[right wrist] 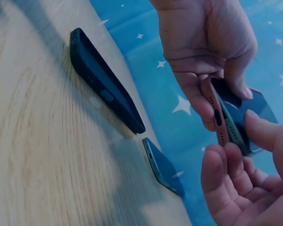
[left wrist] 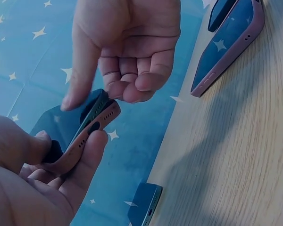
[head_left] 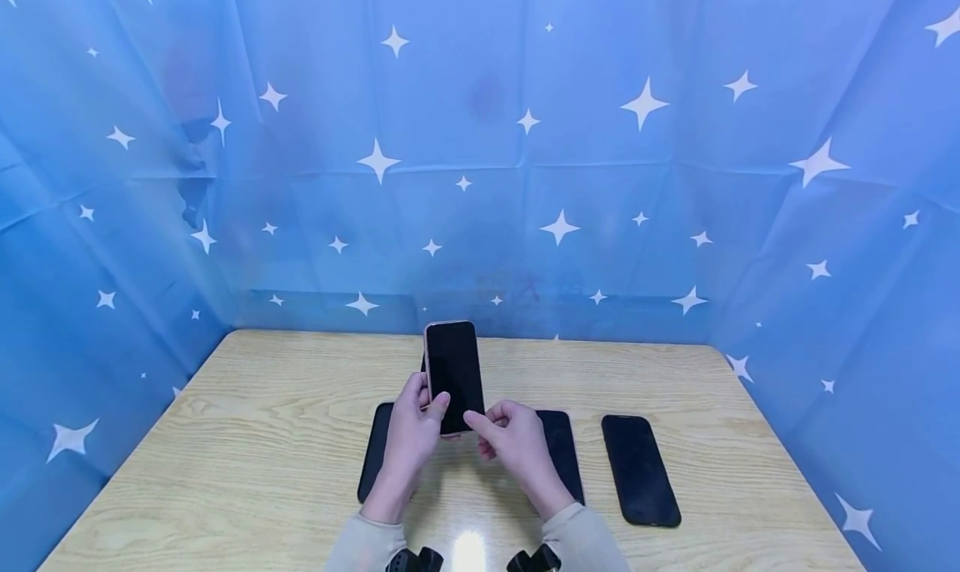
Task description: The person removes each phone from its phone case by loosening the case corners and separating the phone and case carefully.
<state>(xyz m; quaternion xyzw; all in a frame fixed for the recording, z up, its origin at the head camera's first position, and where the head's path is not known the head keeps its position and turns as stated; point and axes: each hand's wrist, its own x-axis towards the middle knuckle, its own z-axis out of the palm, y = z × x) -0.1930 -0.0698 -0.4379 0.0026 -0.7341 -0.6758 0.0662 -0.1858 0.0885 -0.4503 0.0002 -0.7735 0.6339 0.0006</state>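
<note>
A smartphone (head_left: 453, 372) with a black screen is held up over the table, facing me. Its pink case (left wrist: 108, 115) is around it, but along the bottom edge, at one corner, the green phone frame stands apart from the case rim (right wrist: 211, 96). My left hand (head_left: 412, 430) grips the lower left side, thumb on the screen edge and fingers behind. At the lower right corner my right hand (head_left: 517, 439) pinches, its thumb over the screen and curled fingers at the case edge. The back of the phone is hidden.
On the wooden table (head_left: 247, 439) a dark rimmed case (right wrist: 101, 80) lies at left; whether it holds a phone I cannot tell. A pink-cased phone (left wrist: 231, 42) and a black phone (head_left: 641, 472) lie at right. Another phone (right wrist: 162, 169) sits behind. A starry blue curtain (head_left: 480, 222) surrounds the table.
</note>
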